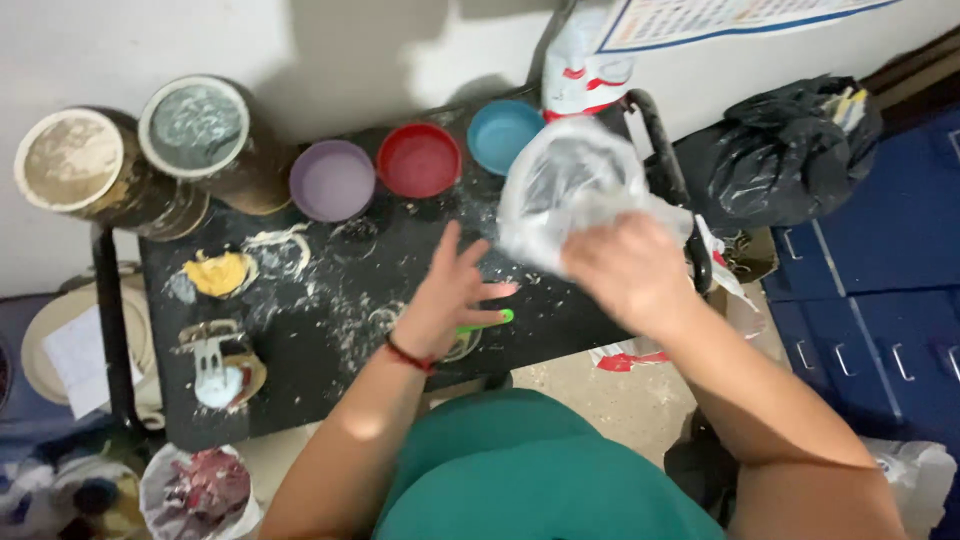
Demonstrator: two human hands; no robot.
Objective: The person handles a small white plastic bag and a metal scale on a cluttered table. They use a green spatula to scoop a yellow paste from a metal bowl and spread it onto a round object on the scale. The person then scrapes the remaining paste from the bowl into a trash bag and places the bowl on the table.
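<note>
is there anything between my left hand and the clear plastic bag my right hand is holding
Nothing visible stands between them. The left hand hovers open over the dark tray, just left of the clear plastic bag, which the right hand grips from below. Only bare, powder-dusted tray surface shows in the gap. A green-handled tool lies under the left hand, not in the way.

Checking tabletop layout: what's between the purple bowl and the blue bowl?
Head view: a red bowl sits between the purple bowl and the blue bowl.

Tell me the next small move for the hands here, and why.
Probably steady the clear plastic bag with the left hand: the right hand grips it alone above the black tray, while the left hovers open beside it.
</note>
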